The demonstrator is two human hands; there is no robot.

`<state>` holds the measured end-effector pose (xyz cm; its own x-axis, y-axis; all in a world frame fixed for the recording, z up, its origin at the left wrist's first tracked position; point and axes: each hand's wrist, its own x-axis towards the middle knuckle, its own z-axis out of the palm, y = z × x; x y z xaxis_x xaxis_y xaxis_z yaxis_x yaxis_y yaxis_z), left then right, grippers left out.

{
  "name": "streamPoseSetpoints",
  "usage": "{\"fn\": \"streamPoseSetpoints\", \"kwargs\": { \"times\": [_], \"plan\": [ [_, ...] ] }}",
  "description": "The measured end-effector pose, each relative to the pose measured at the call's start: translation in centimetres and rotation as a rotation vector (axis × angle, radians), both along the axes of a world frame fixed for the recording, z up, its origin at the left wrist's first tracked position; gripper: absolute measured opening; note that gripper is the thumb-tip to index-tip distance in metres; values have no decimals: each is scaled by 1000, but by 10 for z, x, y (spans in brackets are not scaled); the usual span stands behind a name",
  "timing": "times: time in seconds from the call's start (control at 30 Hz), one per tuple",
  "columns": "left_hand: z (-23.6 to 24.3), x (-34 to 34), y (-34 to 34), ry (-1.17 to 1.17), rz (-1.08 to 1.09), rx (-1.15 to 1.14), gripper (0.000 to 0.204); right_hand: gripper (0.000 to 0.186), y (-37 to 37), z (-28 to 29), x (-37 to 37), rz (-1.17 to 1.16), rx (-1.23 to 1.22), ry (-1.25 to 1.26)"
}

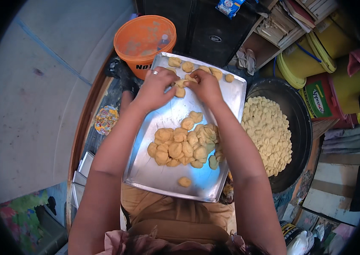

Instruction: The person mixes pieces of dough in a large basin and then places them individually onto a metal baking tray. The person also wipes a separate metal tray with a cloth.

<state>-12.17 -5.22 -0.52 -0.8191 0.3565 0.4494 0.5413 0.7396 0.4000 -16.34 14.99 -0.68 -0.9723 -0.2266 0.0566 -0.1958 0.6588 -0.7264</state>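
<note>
Left hand (156,87) and right hand (205,85) pinched together on dough piece (184,81) near steel tray (163,174) far edge, bare metal between dough heap (184,144) and rim, orange bucket (145,40) beyond, red-green labelled package (320,100) right

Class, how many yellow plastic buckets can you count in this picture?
3: one yellow plastic bucket right of the dark cabinet, one above it at top right, one at the right edge. Others may be hidden.

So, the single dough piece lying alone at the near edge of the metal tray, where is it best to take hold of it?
Pinch the lone dough piece across its two rounded sides, coming straight down from above. It lies flat on the metal tray, apart from the dough pile, so its sides look free; a light grip probably avoids squashing it.
</note>
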Motion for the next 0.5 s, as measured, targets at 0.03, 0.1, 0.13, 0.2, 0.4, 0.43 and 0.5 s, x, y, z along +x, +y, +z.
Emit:
{"fn": "streamPoseSetpoints", "kwargs": {
  "times": [0.03,0.1,0.13,0.2,0.4,0.43,0.5],
  "plan": [
    [0,4,3,-33,8,-10,30,30,8,1,-2,0,1,-6],
    [2,9,6,-53,-5,-106,31,27,20,2,-9,139,84,-45],
    [4,10,6,-72,-2,-117,31,26,22,1,-11,88,139,-34],
    [6,11,7,-117,0,-97,30,26,19,1,-13,91,28,36],
    [5,17,11,-446,80,278,26,25,-11,6,24,43,-48,368],
    [4,19,12,-566,125,522,25,25,-10,9,29,95,-29,313],
    [1,22,11,-656,137,541,27,30,-9,9,39,257,-151,-104]
  ]
}}
